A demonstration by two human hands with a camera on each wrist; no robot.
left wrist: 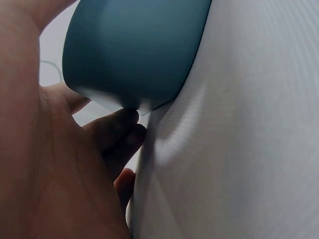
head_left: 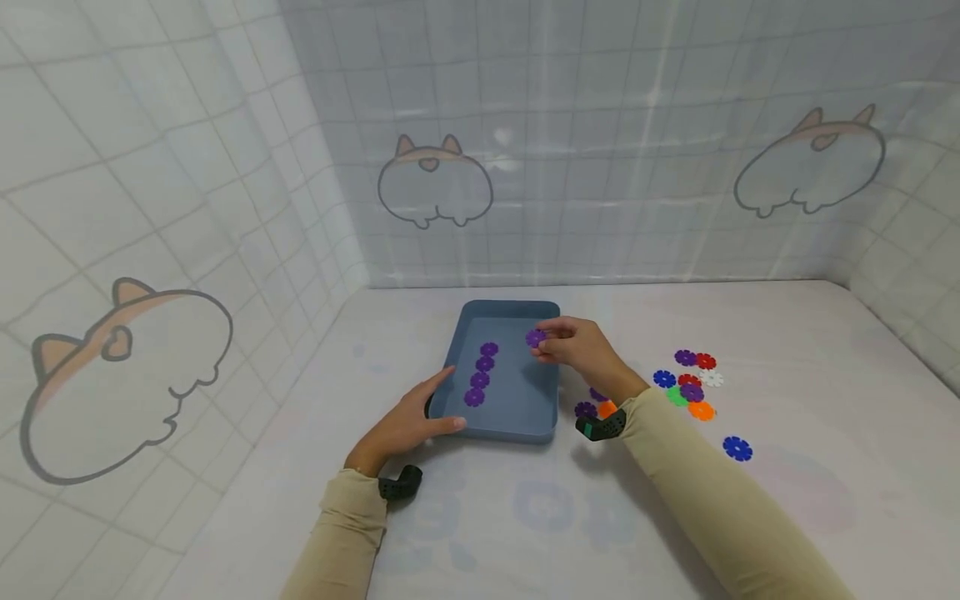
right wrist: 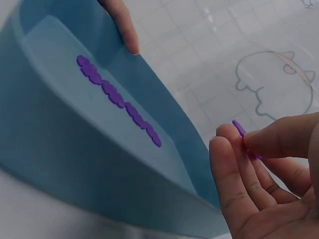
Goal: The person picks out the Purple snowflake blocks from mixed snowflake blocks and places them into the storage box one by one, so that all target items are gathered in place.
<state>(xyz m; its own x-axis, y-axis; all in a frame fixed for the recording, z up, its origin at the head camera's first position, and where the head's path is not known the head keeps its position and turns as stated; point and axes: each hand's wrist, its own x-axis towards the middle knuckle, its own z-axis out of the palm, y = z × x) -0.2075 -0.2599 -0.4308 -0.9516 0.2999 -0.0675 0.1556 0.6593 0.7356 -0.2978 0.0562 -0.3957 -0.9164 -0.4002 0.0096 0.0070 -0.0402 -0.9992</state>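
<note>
A blue-grey tray (head_left: 521, 392) stands on the table, with a row of several purple snowflake discs (head_left: 480, 380) along its left side. My left hand (head_left: 401, 423) grips the tray's near left corner, thumb at the front rim and fingers along the left wall. In the left wrist view, curled fingers (left wrist: 117, 132) sit beneath the tray's rounded corner. Over the tray's right side, my right hand (head_left: 585, 350) pinches one purple snowflake disc (head_left: 535, 337) between thumb and fingertips. The right wrist view shows this disc (right wrist: 238, 127) edge-on, partly hidden by the thumb.
Right of the tray lie scattered snowflake discs in red, white, green, blue, purple and orange, among them a blue disc (head_left: 737, 448) nearer the front. A purple disc (head_left: 585, 409) and an orange disc (head_left: 607, 409) lie by the right wrist. Tile-patterned curtains (head_left: 585, 150) surround the table.
</note>
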